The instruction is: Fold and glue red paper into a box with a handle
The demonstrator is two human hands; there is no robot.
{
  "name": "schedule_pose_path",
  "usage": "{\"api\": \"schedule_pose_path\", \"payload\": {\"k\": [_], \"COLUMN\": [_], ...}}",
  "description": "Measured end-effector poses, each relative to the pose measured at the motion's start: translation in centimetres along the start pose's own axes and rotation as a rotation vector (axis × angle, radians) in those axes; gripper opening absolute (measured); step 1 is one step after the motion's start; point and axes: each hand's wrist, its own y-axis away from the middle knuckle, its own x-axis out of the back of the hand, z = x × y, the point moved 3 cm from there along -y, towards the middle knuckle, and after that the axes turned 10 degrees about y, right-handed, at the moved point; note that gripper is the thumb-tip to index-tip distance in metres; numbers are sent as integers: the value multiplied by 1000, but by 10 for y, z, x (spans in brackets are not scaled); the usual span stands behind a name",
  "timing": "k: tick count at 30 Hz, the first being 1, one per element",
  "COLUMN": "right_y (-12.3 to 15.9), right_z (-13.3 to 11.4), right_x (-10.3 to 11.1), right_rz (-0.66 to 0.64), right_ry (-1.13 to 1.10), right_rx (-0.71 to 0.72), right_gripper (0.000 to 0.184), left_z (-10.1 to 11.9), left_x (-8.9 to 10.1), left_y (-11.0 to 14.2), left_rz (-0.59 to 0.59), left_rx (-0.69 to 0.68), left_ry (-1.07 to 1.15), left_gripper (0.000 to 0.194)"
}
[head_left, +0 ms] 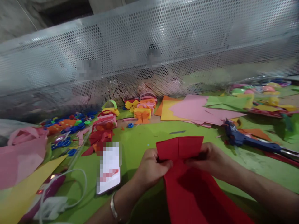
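A long piece of red paper (187, 189) stretches toward me, its far end folded up into a flap with a crease down the middle. My left hand (151, 166) grips the left side of that folded end, thumb on top and fingers behind. On the opposite side my right hand (213, 160) pinches the same end, its fingers partly hidden by the flap. A lit phone (108, 171) lies on the green table left of my left hand. Past the red flap is a thin grey blade-like strip (177, 132).
Small folded paper bags with bows (142, 113) stand along a perforated metal panel (130, 62). A blue glue gun (252, 140) lies right, near pink sheets (193, 107). At left are scissors (62, 143), a white cable (85, 183) and yellow paper (35, 186).
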Motion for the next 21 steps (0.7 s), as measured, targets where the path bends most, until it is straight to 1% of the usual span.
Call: {"api": "schedule_pose_path", "payload": {"k": [3,5,9,12,14,16,18,19,21], "right_y": [1,1,-1,-1,0,1,4,4,5], "right_z": [0,0,3,2,1,2,4,5,8], "right_x": [-1,-1,-3,-1,1,3,4,5,6], "right_rz": [44,51,-10,-37,-70,-137,-203,-223,-230], "right_ry": [-34,-84,-188,-167,-161,-142,-109,-91,-69], "right_rx": [-15,-44,-89,-98,-148,-232,-302,-323,-338], "right_gripper": [14,15,17,13,9,6,15,20,25], "left_z": [-3,-4,-5,-6,-8,-10,-13,-13,-14], "left_x": [-1,-1,-1,-2,-2,-2,0,1,5], "left_y": [2,3,4,3,2,2,2,3,3], "left_rz": [33,57,61,35,17,-7,-46,-82,-199], "left_rx": [3,12,53,101,133,158,187,208,258], "left_ry": [55,79,127,169,186,192,182,156,64], "left_gripper": [9,8,7,9,9,10,12,14,23]}}
